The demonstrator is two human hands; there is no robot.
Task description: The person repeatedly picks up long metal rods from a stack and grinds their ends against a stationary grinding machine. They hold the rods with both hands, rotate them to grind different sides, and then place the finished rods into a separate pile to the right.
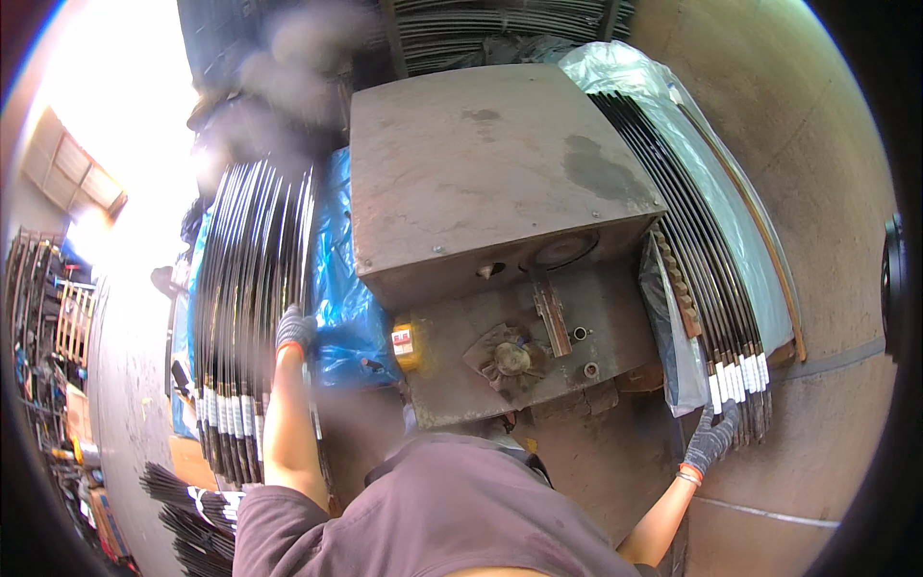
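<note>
My left hand (295, 329), in a grey glove with an orange cuff, is at the right edge of a bundle of long black rods (245, 260). Its fingers are curled around what appears to be a rod; the forearm partly hides it. My right hand (711, 440), gloved alike, reaches the near ends of another row of black rods (697, 226). Its fingers are stretched and a little apart, touching the rods beside their white bands (738, 377). Both rows of rods have such bands near their near ends.
Between the rows stands a large brown metal machine housing (490, 163) with a work ledge (452, 394). The ledge carries a round metal fitting (512, 358) on a rag and a yellow box (407, 346). Blue plastic sheeting (341, 288) lies left; pale sheeting (750, 260) lies right. More dark rods (187, 510) lie lower left.
</note>
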